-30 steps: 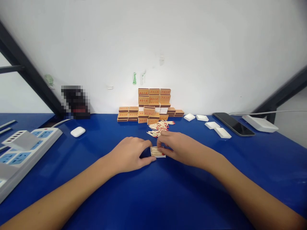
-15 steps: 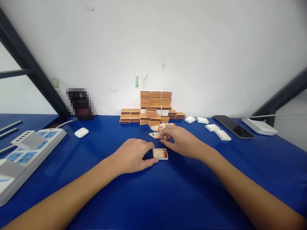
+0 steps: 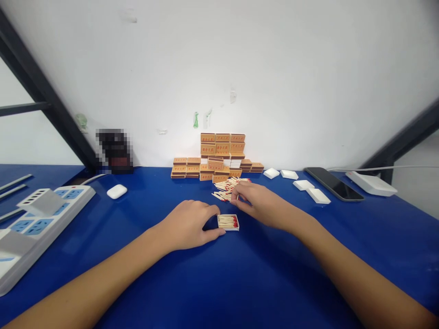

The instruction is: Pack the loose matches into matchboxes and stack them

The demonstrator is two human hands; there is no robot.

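Note:
A small white matchbox tray (image 3: pixel 228 229) lies on the blue table, filled with red-tipped matches lying side by side. My left hand (image 3: pixel 192 225) grips its left end between thumb and index finger. Just behind the tray is a loose pile of matches (image 3: pixel 224 184), heads pointing various ways. My right hand (image 3: pixel 260 203) is at the pile's right side with thumb and fingers pinched around matches, partly hidden by the fingers.
Orange matchboxes (image 3: pixel 222 148) are stacked against the wall. White empty-looking trays (image 3: pixel 303 184) and a phone (image 3: pixel 333 183) lie at the right, beside a white box (image 3: pixel 372 183). To the left are a white earbud case (image 3: pixel 117 191) and a power strip (image 3: pixel 48 233).
My right hand has shifted slightly at the pile, its fingertips drawing closer together. My left hand keeps its hold on the tray. The view has tilted very slightly.

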